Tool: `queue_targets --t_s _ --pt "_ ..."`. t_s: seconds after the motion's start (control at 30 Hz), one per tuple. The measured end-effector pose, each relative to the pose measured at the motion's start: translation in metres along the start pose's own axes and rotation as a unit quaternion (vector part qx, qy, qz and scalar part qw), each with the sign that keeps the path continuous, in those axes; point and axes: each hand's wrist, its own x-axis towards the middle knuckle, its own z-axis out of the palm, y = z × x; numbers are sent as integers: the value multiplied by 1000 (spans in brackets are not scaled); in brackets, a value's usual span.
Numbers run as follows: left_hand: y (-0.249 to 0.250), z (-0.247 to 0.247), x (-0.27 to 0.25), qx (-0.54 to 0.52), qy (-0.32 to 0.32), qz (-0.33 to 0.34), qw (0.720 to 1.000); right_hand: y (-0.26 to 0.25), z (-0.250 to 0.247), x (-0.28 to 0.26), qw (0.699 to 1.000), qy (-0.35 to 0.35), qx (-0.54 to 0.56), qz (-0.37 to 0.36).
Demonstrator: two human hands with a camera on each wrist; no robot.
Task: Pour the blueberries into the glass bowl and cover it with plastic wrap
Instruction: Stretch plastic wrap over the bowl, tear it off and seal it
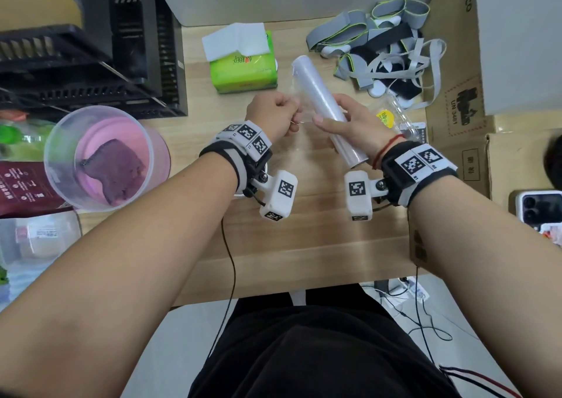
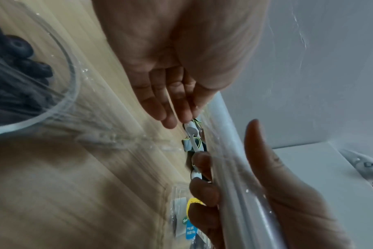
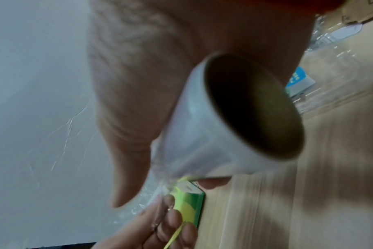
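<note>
My right hand [image 1: 349,126] grips a roll of plastic wrap [image 1: 319,93] around its middle, slanted above the wooden table [image 1: 304,239]. My left hand [image 1: 273,114] pinches the free edge of the clear film [image 1: 299,113] just left of the roll. The right wrist view shows the roll's open cardboard end [image 3: 251,107] under my palm. In the left wrist view a glass bowl [image 2: 60,104] holding dark blueberries [image 2: 15,67] stands on the table below my left wrist. That bowl is hidden under my left wrist in the head view. The empty clear blueberry box [image 1: 392,117] lies right of my right hand.
A green tissue pack [image 1: 243,66] sits behind my hands. A heap of grey straps [image 1: 380,47] lies at the back right. A clear tub with a pink lid [image 1: 100,157] stands at the left, black crates [image 1: 91,47] behind it. A cardboard box [image 1: 450,93] borders the right.
</note>
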Motion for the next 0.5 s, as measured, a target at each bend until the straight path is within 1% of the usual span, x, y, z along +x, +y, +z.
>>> queue_targets --t_s 0.1,0.13,0.2,0.27,0.33,0.43,0.5 --pt "3 2 2 19 -2 -9 1000 -2 -4 -1 1000 -22 -2 -20" --pt "6 3 2 18 4 -7 1000 -3 -4 -2 999 -31 11 -21" --pt "11 4 3 11 12 -3 1000 -6 -7 -3 996 -46 72 -9" --pt "16 6 4 6 14 -4 1000 -11 -10 -3 991 -64 118 21" --pt "22 10 4 -7 15 -7 1000 -17 -13 -4 985 -94 135 53" --pt "33 14 2 -60 -7 9 998 -26 -18 -9 970 -143 161 108" --pt "39 14 3 -99 -29 5 995 -31 -21 -11 958 -183 173 135"
